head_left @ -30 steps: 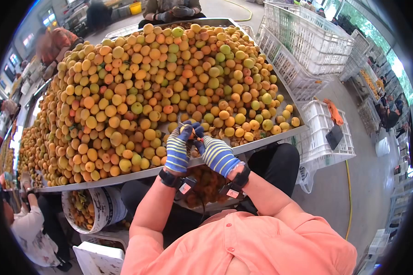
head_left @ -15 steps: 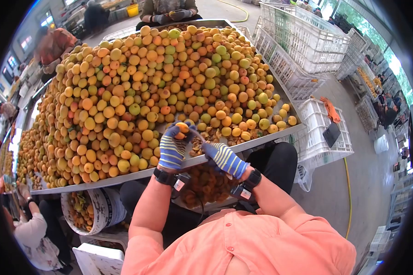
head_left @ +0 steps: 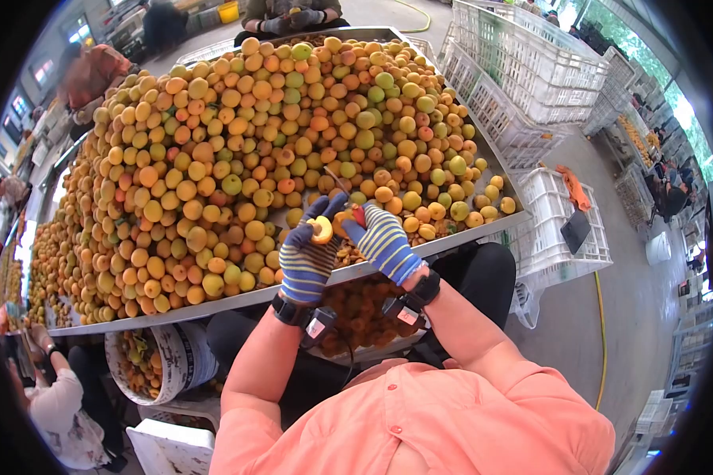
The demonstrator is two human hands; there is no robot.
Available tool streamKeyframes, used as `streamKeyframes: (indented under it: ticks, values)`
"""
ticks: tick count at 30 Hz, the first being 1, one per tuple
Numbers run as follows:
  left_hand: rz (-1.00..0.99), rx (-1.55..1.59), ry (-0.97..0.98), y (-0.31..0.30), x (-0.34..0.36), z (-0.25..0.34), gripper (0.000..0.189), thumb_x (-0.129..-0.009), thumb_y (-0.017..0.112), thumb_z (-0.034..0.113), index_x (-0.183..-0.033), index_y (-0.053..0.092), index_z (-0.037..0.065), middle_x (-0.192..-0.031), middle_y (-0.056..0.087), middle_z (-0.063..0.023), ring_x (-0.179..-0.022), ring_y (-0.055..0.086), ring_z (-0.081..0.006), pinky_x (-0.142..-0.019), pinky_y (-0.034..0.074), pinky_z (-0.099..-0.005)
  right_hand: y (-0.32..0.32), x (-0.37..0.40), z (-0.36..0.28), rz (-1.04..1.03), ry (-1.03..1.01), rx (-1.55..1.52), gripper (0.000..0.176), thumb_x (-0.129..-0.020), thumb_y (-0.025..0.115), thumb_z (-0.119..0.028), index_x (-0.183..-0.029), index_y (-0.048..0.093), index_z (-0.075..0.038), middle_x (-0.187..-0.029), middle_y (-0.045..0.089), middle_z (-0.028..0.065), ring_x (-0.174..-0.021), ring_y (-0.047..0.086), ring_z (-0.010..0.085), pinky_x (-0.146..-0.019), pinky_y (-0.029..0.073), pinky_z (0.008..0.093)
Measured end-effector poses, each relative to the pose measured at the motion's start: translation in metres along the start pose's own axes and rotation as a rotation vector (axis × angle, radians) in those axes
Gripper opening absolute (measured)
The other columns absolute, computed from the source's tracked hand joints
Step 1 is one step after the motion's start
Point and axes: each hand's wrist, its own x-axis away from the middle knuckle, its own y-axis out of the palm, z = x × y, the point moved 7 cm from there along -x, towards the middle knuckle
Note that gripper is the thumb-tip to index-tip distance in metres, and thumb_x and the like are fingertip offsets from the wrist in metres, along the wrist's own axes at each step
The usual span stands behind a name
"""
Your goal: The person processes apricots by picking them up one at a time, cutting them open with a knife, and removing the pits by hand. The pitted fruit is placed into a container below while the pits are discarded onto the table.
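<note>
My left hand (head_left: 309, 261), in a blue, white and yellow striped glove, is closed on a cut apricot (head_left: 322, 230) whose pale yellow flesh shows. Close beside it, my right hand (head_left: 387, 241) in a matching glove grips a small knife (head_left: 359, 215) by its red handle. The thin blade points up and to the left, over the fruit. Both hands are above the near edge of a metal table, in front of a big heap of whole apricots (head_left: 238, 166). Some fingers of each hand are hidden behind the fruit and gloves.
The metal table rim (head_left: 238, 304) runs before my lap. Below it are a white bucket (head_left: 184, 366) of fruit pieces and a container of apricot pieces (head_left: 362, 309). White crates (head_left: 531, 71) stand at right; a co-worker's gloved hands (head_left: 289, 22) are across the table.
My right hand has drawn back and turned, so the blade now points up and left instead of at the fruit. The apricot in my left hand now shows a cut face.
</note>
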Motion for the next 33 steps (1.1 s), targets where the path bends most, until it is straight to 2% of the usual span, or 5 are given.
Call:
streamKeyframes:
  ticks: [9,16,20,22,33]
  values:
    - [0.256,-0.172,0.055,-0.053,0.001,-0.01,0.039,-0.079,0.043,0.014,-0.112,0.054,-0.003,-0.104,0.058,-0.0143,-0.099,0.058,-0.0258,-0.093,0.047,-0.0382,0.017,0.015,0.004,-0.086,-0.009,0.004,0.032,-0.082,0.066,-0.029,-0.082,0.06,0.003,-0.066,0.059,0.0207,-0.061,0.058,0.0346,-0.058,0.046,0.0378]
    - [0.208,-0.249,-0.095,-0.045,0.005,-0.027,0.041,-0.093,0.045,0.04,-0.087,0.058,0.001,-0.072,0.057,-0.008,-0.073,0.059,-0.0195,-0.069,0.049,-0.0305,-0.01,-0.007,-0.001,0.106,0.366,-1.041,0.027,-0.09,0.06,-0.031,-0.076,0.059,-0.009,-0.053,0.044,-0.0075,-0.041,0.037,0.0019,-0.036,0.024,0.0208]
    - [0.027,-0.432,-0.184,-0.04,0.011,-0.038,0.057,-0.092,0.041,0.058,-0.091,0.06,0.005,-0.082,0.063,-0.0076,-0.077,0.062,-0.0171,-0.065,0.05,-0.0265,-0.006,-0.02,-0.024,0.079,0.352,-1.258,0.031,-0.092,0.058,-0.034,-0.07,0.047,-0.014,-0.051,0.036,-0.0078,-0.039,0.032,0.0026,-0.036,0.021,0.021]
    - [0.18,-0.435,-0.145,-0.042,0.01,-0.044,0.06,-0.092,0.039,0.06,-0.086,0.06,0.004,-0.067,0.059,-0.0065,-0.054,0.055,-0.0163,-0.048,0.043,-0.0259,-0.003,-0.023,-0.032,0.09,0.332,-1.288,0.032,-0.094,0.054,-0.032,-0.069,0.044,-0.015,-0.051,0.033,-0.0083,-0.04,0.029,0.003,-0.037,0.019,0.0212]
    - [0.11,-0.363,-0.267,-0.049,0.016,-0.044,0.052,-0.093,0.041,0.056,-0.104,0.06,0.01,-0.083,0.064,0.0009,-0.071,0.062,-0.0103,-0.059,0.049,-0.0209,-0.015,-0.013,-0.056,0.188,0.118,-1.05,0.027,-0.093,0.056,-0.029,-0.077,0.056,-0.007,-0.056,0.045,-0.0075,-0.048,0.041,0.0007,-0.043,0.03,0.0185]
